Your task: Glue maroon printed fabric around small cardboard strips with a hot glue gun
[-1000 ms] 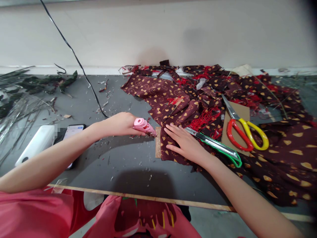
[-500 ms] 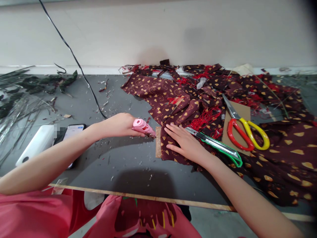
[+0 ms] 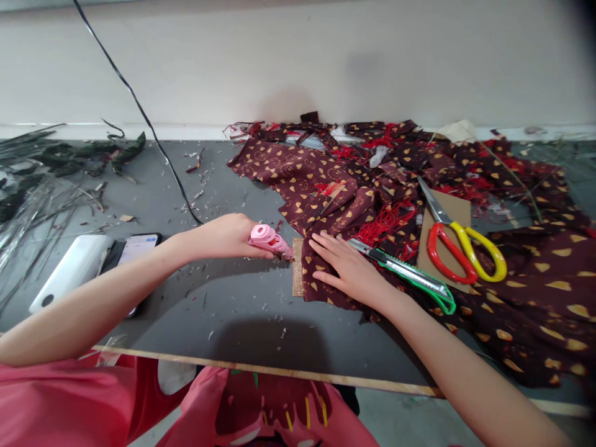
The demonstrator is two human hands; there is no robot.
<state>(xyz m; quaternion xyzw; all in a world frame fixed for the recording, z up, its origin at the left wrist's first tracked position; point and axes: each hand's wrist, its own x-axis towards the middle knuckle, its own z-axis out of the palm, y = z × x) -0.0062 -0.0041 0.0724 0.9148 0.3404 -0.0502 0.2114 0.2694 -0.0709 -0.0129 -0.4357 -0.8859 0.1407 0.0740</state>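
Note:
My left hand is wrapped round a pink hot glue gun, whose nozzle points right and meets the edge of a small cardboard piece. Shiny glue shows on that exposed strip of cardboard. Dark maroon fabric with a gold leaf print covers the rest of it. My right hand lies flat on this fabric, fingers spread, pressing beside the strip. Close by my right wrist rests a green box cutter.
Red and yellow scissors lie on a cardboard sheet at right. Fabric scraps and red threads pile along the wall. A black cord hangs at left, near a phone, a white device and wire stems.

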